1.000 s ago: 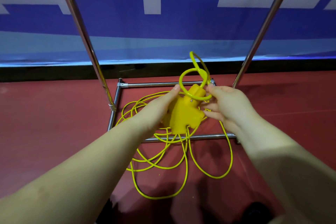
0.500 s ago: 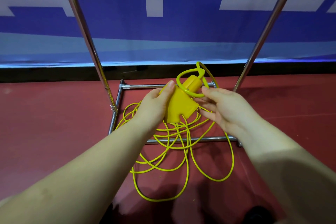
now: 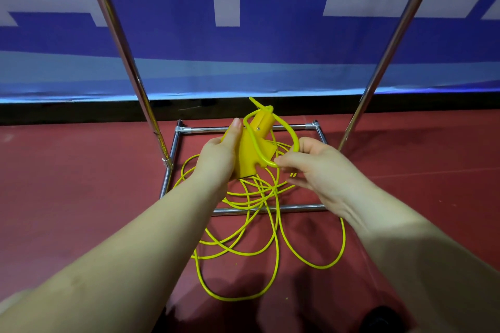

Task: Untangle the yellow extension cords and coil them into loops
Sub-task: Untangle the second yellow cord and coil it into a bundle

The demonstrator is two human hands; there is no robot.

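Observation:
My left hand (image 3: 219, 154) grips a yellow multi-outlet socket head (image 3: 250, 151) and holds it up in front of me. A thick yellow cord loop (image 3: 293, 138) is knotted around the head's neck. My right hand (image 3: 313, 167) pinches the lower end of that loop, just right of the socket head. Below both hands, a tangle of thin yellow extension cord (image 3: 273, 224) lies in several overlapping loops on the red floor, partly across a metal bar.
A chrome rack base frame (image 3: 270, 209) lies on the red floor (image 3: 81, 197) under the cords. Two slanted chrome poles (image 3: 130, 67) (image 3: 387, 62) rise from it. A blue and white banner (image 3: 243, 35) closes the back.
The thick loop has been drawn out wider to the right and down by my right hand. My left hand has shifted its hold on the socket head, which now points more upright.

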